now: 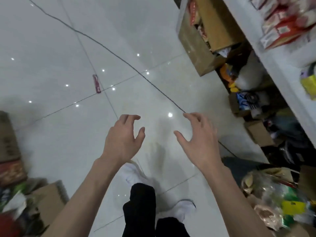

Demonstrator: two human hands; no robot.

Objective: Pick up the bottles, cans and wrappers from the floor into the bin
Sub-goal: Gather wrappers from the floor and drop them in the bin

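Observation:
A small dark-red wrapper [96,84] lies flat on the white tiled floor [51,48], left of centre and well ahead of me. My left hand [123,139] and my right hand [196,139] both hover in front of me over bare tiles, fingers spread and curled, holding nothing. The wrapper is up and to the left of my left hand, about a tile away. No bin, bottle or can shows in this view. The picture is blurred by motion.
A thin dark cable [119,57] runs diagonally across the floor to my right hand. Cardboard boxes [203,36] and packaged goods line a white shelf [273,65] on the right. More boxes [10,147] and clutter sit lower left. My legs and white shoes [135,175] are below.

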